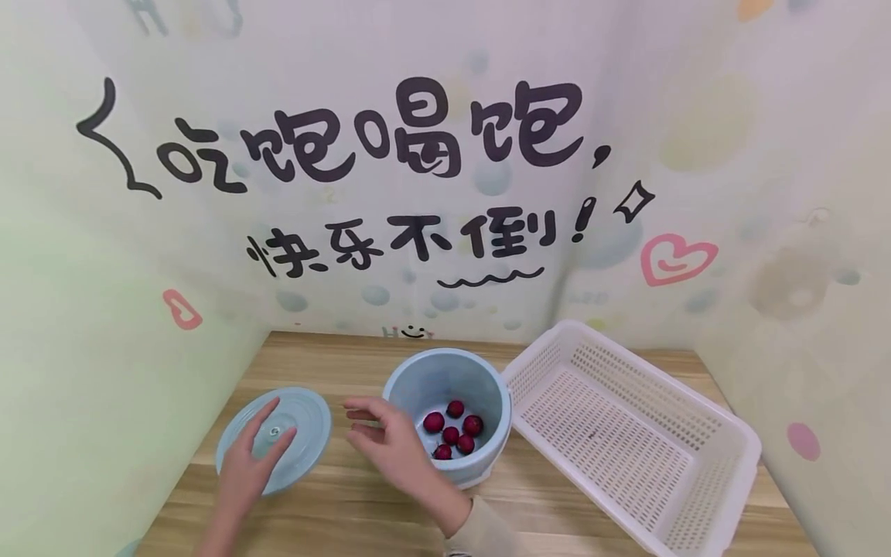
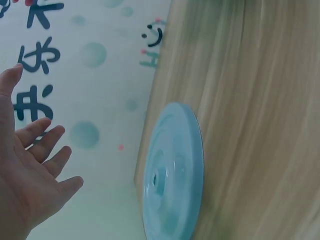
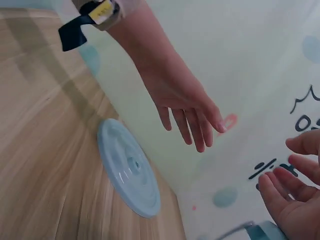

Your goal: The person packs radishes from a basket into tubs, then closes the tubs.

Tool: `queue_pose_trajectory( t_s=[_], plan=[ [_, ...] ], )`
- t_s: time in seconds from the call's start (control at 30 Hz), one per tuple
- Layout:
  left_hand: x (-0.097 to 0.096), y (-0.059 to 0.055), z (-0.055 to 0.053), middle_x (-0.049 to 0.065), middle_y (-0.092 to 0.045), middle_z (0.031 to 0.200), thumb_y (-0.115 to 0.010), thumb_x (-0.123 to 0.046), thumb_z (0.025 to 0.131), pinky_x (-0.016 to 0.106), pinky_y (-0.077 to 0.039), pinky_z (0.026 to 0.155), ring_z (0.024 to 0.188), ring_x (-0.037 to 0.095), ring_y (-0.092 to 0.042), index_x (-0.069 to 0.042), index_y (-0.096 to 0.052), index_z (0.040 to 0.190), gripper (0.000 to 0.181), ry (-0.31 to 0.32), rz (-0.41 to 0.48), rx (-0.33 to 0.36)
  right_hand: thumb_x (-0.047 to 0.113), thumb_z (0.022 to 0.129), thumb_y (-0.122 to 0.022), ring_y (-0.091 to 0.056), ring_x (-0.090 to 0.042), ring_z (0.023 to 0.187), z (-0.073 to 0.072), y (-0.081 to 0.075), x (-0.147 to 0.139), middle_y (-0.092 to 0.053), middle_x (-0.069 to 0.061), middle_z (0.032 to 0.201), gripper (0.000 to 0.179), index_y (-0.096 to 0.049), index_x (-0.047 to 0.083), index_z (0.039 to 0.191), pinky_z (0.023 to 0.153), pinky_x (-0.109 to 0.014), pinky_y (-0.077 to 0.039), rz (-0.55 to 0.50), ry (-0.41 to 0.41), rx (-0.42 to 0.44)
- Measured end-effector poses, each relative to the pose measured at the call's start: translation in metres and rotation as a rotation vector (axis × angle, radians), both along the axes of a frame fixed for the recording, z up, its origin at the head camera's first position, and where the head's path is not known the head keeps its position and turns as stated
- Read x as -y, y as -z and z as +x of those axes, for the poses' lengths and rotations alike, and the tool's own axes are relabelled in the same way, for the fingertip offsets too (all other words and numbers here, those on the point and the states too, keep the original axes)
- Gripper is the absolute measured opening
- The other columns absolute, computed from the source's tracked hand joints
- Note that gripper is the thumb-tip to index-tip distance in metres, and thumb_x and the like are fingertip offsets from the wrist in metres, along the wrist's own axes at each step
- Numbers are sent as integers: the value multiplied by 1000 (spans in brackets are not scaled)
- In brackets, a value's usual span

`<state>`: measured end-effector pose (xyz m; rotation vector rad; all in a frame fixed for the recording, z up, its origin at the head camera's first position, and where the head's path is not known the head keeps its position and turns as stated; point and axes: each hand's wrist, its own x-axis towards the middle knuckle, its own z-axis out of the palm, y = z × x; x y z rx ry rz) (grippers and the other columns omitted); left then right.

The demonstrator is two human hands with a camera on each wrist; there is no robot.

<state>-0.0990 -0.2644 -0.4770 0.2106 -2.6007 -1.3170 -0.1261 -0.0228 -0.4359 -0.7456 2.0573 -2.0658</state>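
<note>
A round light-blue lid [image 1: 306, 422] lies on the wooden table at the left. Over its near side hovers my left hand [image 1: 245, 468], fingers spread and relaxed, with nothing in it; the left wrist view shows its palm [image 2: 30, 185] apart from the lid [image 2: 175, 175]. My right hand [image 1: 393, 445] is between the lid and a light-blue bucket [image 1: 411, 379], its fingers loosely bent and pointing left, also holding nothing. Inside the bucket lie several small dark-red round fruits or radishes [image 1: 451, 435]. In the right wrist view, both hands are raised clear of the lid [image 3: 130, 167].
A white perforated plastic basket [image 1: 599, 433] stands to the right of the bucket, close beside its rim. Wood-grain table surface [image 1: 334, 363] runs back to a printed wall [image 1: 418, 294], with further walls at left and right.
</note>
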Motion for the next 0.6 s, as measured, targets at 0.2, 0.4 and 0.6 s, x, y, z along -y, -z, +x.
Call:
queue_pose_trajectory(
  t_s=[0.2, 0.4, 0.6],
  plan=[
    [22, 11, 3, 28, -39, 154, -65, -33, 96, 68, -28, 113, 143, 51, -31, -6, -43, 149, 63, -5, 17, 49, -1, 93, -62, -59, -25, 126, 12, 0, 25, -59, -14, 136, 46, -56, 6, 137, 106, -30, -52, 4, 45, -158],
    [41, 25, 2, 32, -36, 154, -63, -35, 97, 70, -27, 112, 142, 54, -29, -4, -42, 149, 64, -30, -10, 82, 1, 91, -65, -58, -25, 127, 20, 21, 41, -55, -14, 140, 50, -52, 5, 140, 103, -32, -54, 104, 101, -223],
    [56, 35, 0, 36, -33, 153, -62, -37, 97, 72, -28, 110, 140, 58, -28, -2, -39, 150, 68, -33, -73, 120, 0, 89, -67, -55, -33, 127, 16, 55, 52, -52, -19, 142, 56, -49, 3, 142, 103, -34, -54, 158, 138, -144]
  ],
)
